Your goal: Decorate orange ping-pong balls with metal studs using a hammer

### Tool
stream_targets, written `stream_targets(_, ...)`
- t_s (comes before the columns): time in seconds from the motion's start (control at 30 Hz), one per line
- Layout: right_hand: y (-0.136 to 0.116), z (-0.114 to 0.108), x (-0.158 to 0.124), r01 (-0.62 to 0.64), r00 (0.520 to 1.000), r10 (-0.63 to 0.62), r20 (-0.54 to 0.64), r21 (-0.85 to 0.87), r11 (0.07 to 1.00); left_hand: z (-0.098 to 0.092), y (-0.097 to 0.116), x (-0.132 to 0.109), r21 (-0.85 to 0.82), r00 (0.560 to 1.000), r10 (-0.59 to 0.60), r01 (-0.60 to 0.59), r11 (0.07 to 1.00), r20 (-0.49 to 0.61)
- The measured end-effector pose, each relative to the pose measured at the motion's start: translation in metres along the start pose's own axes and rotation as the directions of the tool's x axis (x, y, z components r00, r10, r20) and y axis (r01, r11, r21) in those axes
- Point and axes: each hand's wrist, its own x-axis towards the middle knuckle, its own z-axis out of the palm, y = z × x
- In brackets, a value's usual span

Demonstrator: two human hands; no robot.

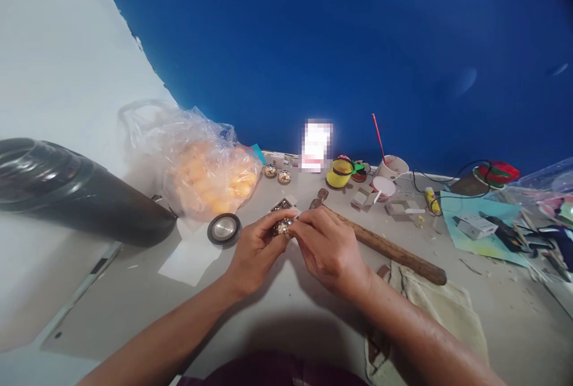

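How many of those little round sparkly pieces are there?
3. One sparkly piece is pinched between the left hand and right hand; two more sit side by side farther back, beside the plastic bag. The small box beyond the hands may hide others.

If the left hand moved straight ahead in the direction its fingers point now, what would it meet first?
Probably the right hand: the left hand points right and slightly away, and both pinch the small glittery round ornament between their fingertips. Depth is unclear, but the two hands look nearly touching.
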Motion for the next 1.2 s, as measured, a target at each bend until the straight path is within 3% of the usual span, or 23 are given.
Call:
stream_targets(0.17, 0.001, -0.001, -0.001, -0.053, 0.998, 0.050, 0.049, 0.067, 0.996, 0.000, 0.002, -0.002, 0.031, 1.000, 0.031, -0.031, 0.999, -0.005)
stream_targets(0.27, 0.000, -0.007, 0.003, -0.193, 0.979, 0.172, 0.112, 0.219, 0.956, -0.001, 0.003, -0.004, 0.102, 0.996, 0.091, -0.090, 0.991, -0.006)
stream_targets(0.43, -0.002, -0.017, 0.014, -0.548, 0.834, 0.474, 0.282, 0.340, 0.764, 0.001, 0.003, -0.007, 0.173, 0.980, 0.197, -0.198, 0.965, 0.023)
stream_targets(0.53, 0.002, -0.019, 0.016, -0.622, 0.782, 0.500, 0.371, 0.427, 0.656, 0.003, 0.004, -0.007, 0.154, 0.982, 0.185, -0.187, 0.970, 0.023)
stream_targets(0.67, 0.016, -0.020, 0.014, -0.689, 0.717, 0.496, 0.490, 0.605, 0.399, 0.005, 0.008, -0.005, -0.004, 0.998, 0.058, -0.058, 0.998, -0.003)
stream_targets(0.73, 0.021, -0.020, 0.013, -0.707, 0.684, 0.528, 0.503, 0.634, 0.313, 0.006, 0.010, -0.004, -0.065, 1.000, 0.022, -0.021, 0.998, 0.009)
stream_targets(0.8, 0.022, -0.021, 0.013, -0.714, 0.672, 0.559, 0.486, 0.626, 0.314, 0.006, 0.010, -0.004, -0.059, 0.999, 0.029, -0.028, 0.998, 0.013)
stream_targets(1.07, 0.006, -0.019, 0.019, -0.704, 0.706, 0.539, 0.459, 0.535, 0.467, 0.006, -0.001, -0.007, 0.151, 0.970, 0.243, -0.240, 0.959, -0.004)
stream_targets(1.2, 0.006, -0.016, 0.019, -0.723, 0.688, 0.533, 0.493, 0.537, 0.435, 0.006, 0.001, -0.006, 0.122, 0.981, 0.196, -0.194, 0.973, -0.002)
